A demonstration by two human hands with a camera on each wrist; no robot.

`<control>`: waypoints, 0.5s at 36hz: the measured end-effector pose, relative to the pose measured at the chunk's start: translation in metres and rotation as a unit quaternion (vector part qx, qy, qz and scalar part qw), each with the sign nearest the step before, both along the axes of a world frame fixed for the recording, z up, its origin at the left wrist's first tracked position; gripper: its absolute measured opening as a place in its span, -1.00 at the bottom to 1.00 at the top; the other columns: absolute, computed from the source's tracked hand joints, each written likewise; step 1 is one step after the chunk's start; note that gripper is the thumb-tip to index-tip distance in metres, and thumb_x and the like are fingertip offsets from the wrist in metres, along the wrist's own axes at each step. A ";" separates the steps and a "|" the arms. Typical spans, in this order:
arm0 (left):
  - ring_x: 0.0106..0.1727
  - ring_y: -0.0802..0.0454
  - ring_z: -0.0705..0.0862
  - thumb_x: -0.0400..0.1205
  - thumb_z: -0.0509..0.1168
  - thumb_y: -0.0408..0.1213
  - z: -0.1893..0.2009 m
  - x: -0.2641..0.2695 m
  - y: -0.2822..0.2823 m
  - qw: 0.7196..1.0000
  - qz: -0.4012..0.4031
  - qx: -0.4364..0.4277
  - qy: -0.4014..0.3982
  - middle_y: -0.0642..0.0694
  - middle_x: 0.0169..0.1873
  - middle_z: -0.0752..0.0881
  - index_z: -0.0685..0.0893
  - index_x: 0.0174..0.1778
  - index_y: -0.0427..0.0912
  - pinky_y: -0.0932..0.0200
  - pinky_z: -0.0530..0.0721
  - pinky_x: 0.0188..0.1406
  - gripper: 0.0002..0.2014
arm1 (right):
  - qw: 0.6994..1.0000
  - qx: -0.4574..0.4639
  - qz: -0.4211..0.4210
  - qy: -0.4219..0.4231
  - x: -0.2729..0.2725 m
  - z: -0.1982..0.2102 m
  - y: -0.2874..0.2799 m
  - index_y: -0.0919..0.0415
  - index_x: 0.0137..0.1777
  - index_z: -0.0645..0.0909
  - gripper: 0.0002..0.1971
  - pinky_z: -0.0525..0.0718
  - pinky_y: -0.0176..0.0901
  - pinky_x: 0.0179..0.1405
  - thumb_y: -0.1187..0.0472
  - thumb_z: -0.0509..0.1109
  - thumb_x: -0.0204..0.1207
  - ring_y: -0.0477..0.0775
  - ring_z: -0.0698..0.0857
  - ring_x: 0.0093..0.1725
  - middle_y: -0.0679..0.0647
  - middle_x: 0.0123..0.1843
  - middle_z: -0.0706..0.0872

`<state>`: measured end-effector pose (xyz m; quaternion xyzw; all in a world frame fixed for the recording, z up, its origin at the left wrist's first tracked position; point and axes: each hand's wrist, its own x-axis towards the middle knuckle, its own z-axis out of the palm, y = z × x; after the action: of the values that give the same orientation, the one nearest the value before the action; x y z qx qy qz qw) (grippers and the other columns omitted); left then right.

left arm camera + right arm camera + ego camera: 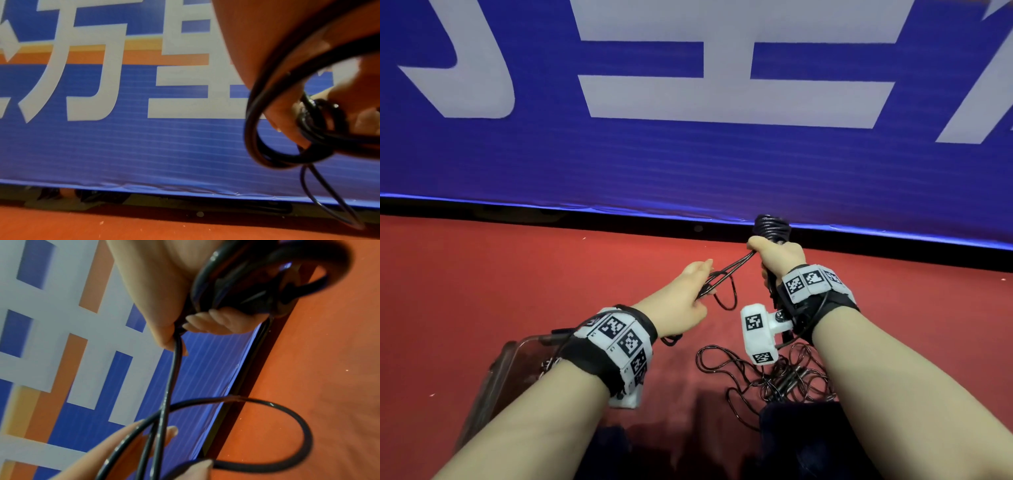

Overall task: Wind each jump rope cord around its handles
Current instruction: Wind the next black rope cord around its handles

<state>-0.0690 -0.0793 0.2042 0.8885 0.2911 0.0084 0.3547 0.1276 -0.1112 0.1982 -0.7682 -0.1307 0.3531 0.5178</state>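
Leftmost, beneath our left forearm, a clear plastic container (493,383) sits on the red floor (551,267), partly hidden by the wristband. Our left hand (681,301) reaches forward, its fingers pinching a few strands of the black cord (726,272) with a small loop drooping below the pinch. From the right wrist view those strands cross between the left fingertips (131,433), and one wide loop (296,423) curls out over the floor. The strands run taut up and to the right to our right hand (779,255), which is closed in a fist around the handles (768,274) held roughly upright. Above the fist sits a tight bundle of wound cord (772,228), coils stacked side by side. The right thumb (162,331) presses the strands against the bundle where they leave the fist. Below the right wrist, a second jump rope (774,377) lies unwound in a loose tangle on the floor, just in front of our dark-clothed knees (801,442). Behind everything stands a blue banner (688,164) with large white characters, its lower edge meeting the floor along a dark strip.
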 end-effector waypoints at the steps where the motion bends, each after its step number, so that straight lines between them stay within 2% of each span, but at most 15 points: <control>1: 0.53 0.04 0.38 0.64 0.09 -0.45 0.002 0.000 -0.002 1.000 0.002 0.020 0.013 -0.05 0.64 0.12 -0.04 0.70 -0.18 0.22 0.39 0.48 -0.29 | 1.000 -0.009 -0.001 -0.005 0.000 -0.002 0.000 0.22 -0.45 0.48 -0.70 0.39 -0.22 -0.56 0.13 0.55 0.26 0.06 0.40 -0.69 0.02 -0.77 0.43; 3: 0.51 -0.07 0.40 0.65 0.07 -0.45 0.007 0.001 -0.005 0.997 0.028 0.072 0.008 -0.14 0.56 0.30 0.14 0.67 -0.19 0.21 0.36 0.43 -0.39 | 1.000 -0.025 -0.002 -0.010 0.000 -0.006 0.001 0.23 -0.46 0.50 -0.69 0.41 -0.21 -0.55 0.11 0.56 0.26 0.07 0.42 -0.69 0.03 -0.77 0.45; 5: 0.28 -0.16 0.56 0.65 0.08 -0.43 0.011 0.000 -0.006 0.990 0.084 0.115 -0.025 -0.17 0.29 0.56 0.38 0.52 -0.14 0.10 0.48 0.23 -0.53 | 0.999 -0.038 -0.005 -0.017 0.001 -0.008 0.000 0.23 -0.44 0.52 -0.70 0.41 -0.23 -0.58 0.10 0.56 0.27 0.07 0.43 -0.70 0.04 -0.75 0.46; 6: 0.19 -0.19 0.59 0.65 0.09 -0.41 0.011 0.000 -0.006 0.984 0.119 0.127 -0.041 -0.17 0.19 0.61 0.45 0.43 -0.14 0.06 0.52 0.14 -0.59 | 0.999 -0.044 -0.009 -0.018 0.002 -0.009 -0.001 0.24 -0.43 0.53 -0.70 0.42 -0.24 -0.58 0.10 0.56 0.28 0.06 0.44 -0.69 0.05 -0.73 0.48; 9: 0.03 -0.26 0.62 0.66 0.09 -0.37 0.009 -0.002 -0.003 0.965 0.219 0.113 -0.088 -0.22 0.02 0.67 0.49 0.23 -0.22 -0.05 0.57 0.04 -0.76 | 0.997 -0.069 -0.023 -0.026 0.007 -0.012 -0.006 0.26 -0.34 0.58 -0.72 0.52 -0.15 -0.45 0.07 0.56 0.28 0.10 0.53 -0.57 0.13 -0.54 0.60; 11: -0.04 -0.29 0.63 0.66 0.10 -0.36 0.008 -0.004 0.000 0.949 0.278 0.098 -0.107 -0.26 -0.08 0.68 0.46 0.14 -0.23 -0.11 0.60 0.00 -0.84 | 0.995 -0.088 -0.033 -0.026 0.013 -0.014 -0.010 0.27 -0.30 0.61 -0.71 0.54 -0.12 -0.41 0.05 0.56 0.28 0.11 0.55 -0.54 0.15 -0.49 0.62; 14: -0.07 -0.27 0.61 0.65 0.12 -0.39 0.004 -0.008 0.012 0.927 0.347 0.089 -0.110 -0.25 -0.09 0.67 0.48 0.13 -0.26 -0.06 0.59 -0.03 -0.84 | 0.993 -0.109 -0.042 -0.029 0.021 -0.017 -0.017 0.28 -0.28 0.62 -0.70 0.53 -0.14 -0.40 0.03 0.54 0.31 0.12 0.56 -0.53 0.16 -0.49 0.63; 16: -0.04 -0.24 0.63 0.65 0.11 -0.41 -0.002 -0.012 0.023 0.908 0.398 0.062 -0.116 -0.25 -0.06 0.69 0.49 0.16 -0.31 0.01 0.55 -0.05 -0.81 | 0.991 -0.117 -0.050 -0.032 0.024 -0.020 -0.021 0.29 -0.22 0.65 -0.68 0.58 -0.08 -0.29 0.01 0.54 0.28 0.15 0.62 -0.45 0.16 -0.44 0.66; 18: 0.08 -0.28 0.66 0.65 0.10 -0.43 -0.007 -0.016 0.032 0.888 0.442 0.027 -0.124 -0.32 0.03 0.71 0.47 0.20 -0.35 0.06 0.51 -0.03 -0.78 | 0.989 -0.129 -0.056 -0.039 0.026 -0.026 -0.025 0.27 -0.18 0.68 -0.64 0.64 -0.01 -0.17 -0.03 0.54 0.22 0.18 0.66 -0.38 0.16 -0.41 0.69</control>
<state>-0.0847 -0.0477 0.1969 0.6688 0.6069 0.2823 0.3235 0.1536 -0.1358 0.1726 -0.8481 -0.0605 0.3070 0.4276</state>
